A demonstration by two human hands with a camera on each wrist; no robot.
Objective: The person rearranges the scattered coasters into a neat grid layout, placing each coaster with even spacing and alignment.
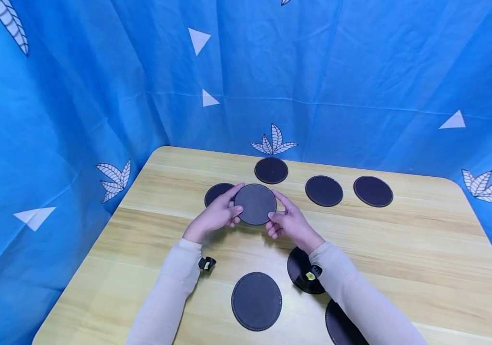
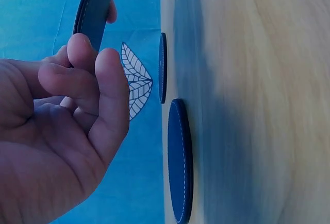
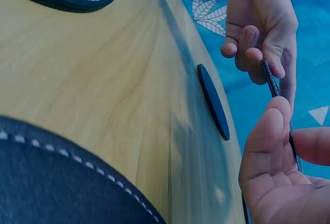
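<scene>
Both hands hold one round dark leather coaster above the table. The left hand pinches its left edge, thumb on the near face, and the right hand pinches the right edge the same way. In the left wrist view the held coaster stands tilted beyond the curled fingers of the left hand. Seen edge-on in the right wrist view, the coaster spans between both hands. Partly behind the left hand, another coaster lies on the table.
Three coasters lie along the far side: one at the back middle, one to its right and another farther right. Nearer are a front coaster and two partly under the right forearm. A patterned blue curtain borders the wooden table.
</scene>
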